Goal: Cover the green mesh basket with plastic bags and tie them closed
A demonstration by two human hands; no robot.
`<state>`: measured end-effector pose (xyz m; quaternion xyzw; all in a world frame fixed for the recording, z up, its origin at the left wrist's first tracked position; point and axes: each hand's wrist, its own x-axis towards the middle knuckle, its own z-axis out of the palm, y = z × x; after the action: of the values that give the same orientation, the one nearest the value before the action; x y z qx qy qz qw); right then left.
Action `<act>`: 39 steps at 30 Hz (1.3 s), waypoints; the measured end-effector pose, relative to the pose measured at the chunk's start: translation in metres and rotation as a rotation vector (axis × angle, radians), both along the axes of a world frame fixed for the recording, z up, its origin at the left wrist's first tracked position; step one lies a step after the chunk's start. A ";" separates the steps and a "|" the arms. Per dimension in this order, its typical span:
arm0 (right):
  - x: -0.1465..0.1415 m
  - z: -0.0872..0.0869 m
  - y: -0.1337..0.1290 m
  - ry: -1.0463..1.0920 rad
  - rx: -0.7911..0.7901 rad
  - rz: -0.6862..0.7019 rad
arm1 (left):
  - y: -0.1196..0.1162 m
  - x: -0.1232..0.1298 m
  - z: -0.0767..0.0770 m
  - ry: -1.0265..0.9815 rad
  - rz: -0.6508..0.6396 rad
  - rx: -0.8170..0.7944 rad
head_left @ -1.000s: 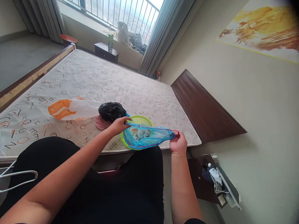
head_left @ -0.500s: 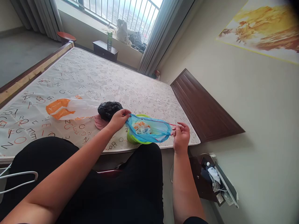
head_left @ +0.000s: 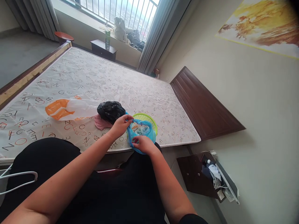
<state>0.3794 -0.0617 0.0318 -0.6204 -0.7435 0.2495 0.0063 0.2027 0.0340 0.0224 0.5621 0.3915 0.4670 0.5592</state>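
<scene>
A blue plastic bag with crumpled wrappers inside hangs in and over a lime-green basket at the near edge of the mattress. At the bag's left rim, my left hand is closed on the film. My right hand lies at the near side of the bag, its fingers bent against the blue film; how firmly they hold it is unclear. Left of the basket, a crumpled black plastic bag rests partly on a pink cloth.
A white and orange plastic bag lies on the lettered mattress. White hangers are at the lower left. A nightstand with clothes stands at the lower right, below the dark headboard.
My right hand has moved left and nearer to my left hand, letting the stretched bag rim fall in. The green basket shows more at its right side.
</scene>
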 end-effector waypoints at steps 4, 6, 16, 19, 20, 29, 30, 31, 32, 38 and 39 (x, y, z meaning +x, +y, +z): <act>-0.009 -0.007 -0.008 0.000 -0.028 0.042 | 0.004 -0.004 -0.002 -0.055 0.055 -0.033; -0.011 -0.011 -0.011 -0.014 0.012 0.040 | 0.007 -0.005 -0.003 -0.059 0.073 -0.031; 0.011 0.073 -0.018 0.623 0.374 -0.416 | -0.014 -0.018 0.023 0.307 0.361 0.317; 0.012 0.117 -0.021 0.805 0.463 -0.469 | -0.039 -0.008 0.049 0.308 0.138 0.488; 0.011 0.128 -0.021 0.845 0.485 -0.467 | -0.046 -0.002 0.055 0.297 0.060 0.508; 0.000 0.152 -0.019 1.136 0.455 -0.386 | -0.078 0.046 0.070 0.003 -0.238 0.342; 0.002 0.152 -0.019 1.196 0.458 -0.410 | -0.080 0.046 0.072 -0.076 -0.256 0.276; 0.006 0.152 -0.019 1.265 0.467 -0.442 | -0.081 0.044 0.072 -0.158 -0.279 0.206; 0.010 0.153 -0.020 1.334 0.472 -0.478 | -0.082 0.040 0.073 -0.233 -0.303 0.142; 0.033 0.157 -0.021 1.596 0.402 -0.658 | -0.070 0.016 0.065 -0.130 -0.594 0.030; 0.034 0.157 -0.021 1.606 0.397 -0.680 | -0.068 0.014 0.063 -0.063 -0.610 0.054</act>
<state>0.4136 -0.0825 0.1886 -0.4331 -0.3203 0.4598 0.7060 0.2170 -0.0338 0.0854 0.6534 0.1747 0.3052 0.6704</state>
